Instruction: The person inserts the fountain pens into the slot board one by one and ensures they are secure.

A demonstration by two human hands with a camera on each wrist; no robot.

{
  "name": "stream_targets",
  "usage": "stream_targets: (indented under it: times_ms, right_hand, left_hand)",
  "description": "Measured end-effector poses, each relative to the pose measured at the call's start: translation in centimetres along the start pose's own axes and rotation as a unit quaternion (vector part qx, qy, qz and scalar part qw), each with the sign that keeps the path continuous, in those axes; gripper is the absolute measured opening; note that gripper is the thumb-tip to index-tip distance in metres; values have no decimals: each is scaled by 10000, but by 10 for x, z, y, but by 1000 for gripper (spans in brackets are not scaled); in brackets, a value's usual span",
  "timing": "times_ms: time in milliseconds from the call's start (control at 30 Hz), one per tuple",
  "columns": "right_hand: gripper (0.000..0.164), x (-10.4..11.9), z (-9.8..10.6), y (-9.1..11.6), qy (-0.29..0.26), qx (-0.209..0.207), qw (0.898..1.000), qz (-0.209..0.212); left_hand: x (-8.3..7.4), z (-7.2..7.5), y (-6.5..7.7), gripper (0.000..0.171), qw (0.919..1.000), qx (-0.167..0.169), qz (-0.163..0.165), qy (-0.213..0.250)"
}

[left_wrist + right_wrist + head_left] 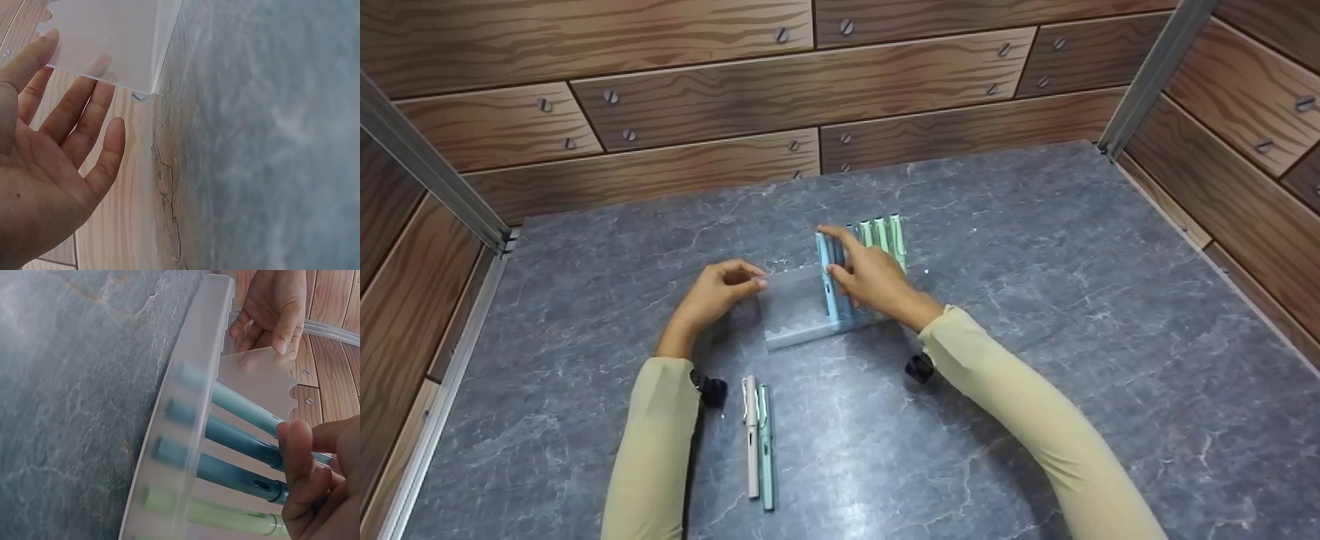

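Note:
A translucent pen stand (793, 304) with a notched upper edge stands at the middle of the table. My left hand (714, 296) holds its left side edge, thumb in front and fingertips behind the panel (112, 36) in the left wrist view. My right hand (877, 279) grips a light blue pen (826, 281), index finger at its upper end and thumb at its side. The pen's lower end sits in the stand's front trough (197, 337). Beside it, two darker blue pens (242, 441) and several light green pens (897, 238) lean in the stand, partly hidden by my right hand.
A beige-grey pen (751, 442) and a teal pen (766, 450) lie side by side on the marbled grey table (1110, 315), nearer to me. Wood-patterned walls (697, 120) with metal corner posts (1155, 75) enclose the back and sides.

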State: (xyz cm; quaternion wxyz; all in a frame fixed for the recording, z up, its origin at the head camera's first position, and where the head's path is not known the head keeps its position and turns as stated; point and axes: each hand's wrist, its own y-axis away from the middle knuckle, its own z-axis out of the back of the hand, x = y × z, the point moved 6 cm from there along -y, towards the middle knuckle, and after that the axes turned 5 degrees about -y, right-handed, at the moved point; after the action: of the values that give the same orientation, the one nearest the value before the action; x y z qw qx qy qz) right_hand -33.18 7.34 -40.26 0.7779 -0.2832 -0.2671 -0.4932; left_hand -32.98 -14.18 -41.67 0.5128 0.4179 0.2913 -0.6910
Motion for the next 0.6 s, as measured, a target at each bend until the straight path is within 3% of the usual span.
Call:
stream_targets:
  times_ms: [200,433,600]
  right_hand:
    - [52,6,2,8,-104,-82,9995,290]
    - [48,16,-4,21,-248,213,9982,502]
    - [44,22,-10,29,-414,447,9967,542]
  left_hand:
    - [3,-1,-1,29,10000,59,32,16]
    - [30,-2,-17,27,10000,-39,-30,40]
    - [34,-2,-18,26,9999,-113,-91,-68]
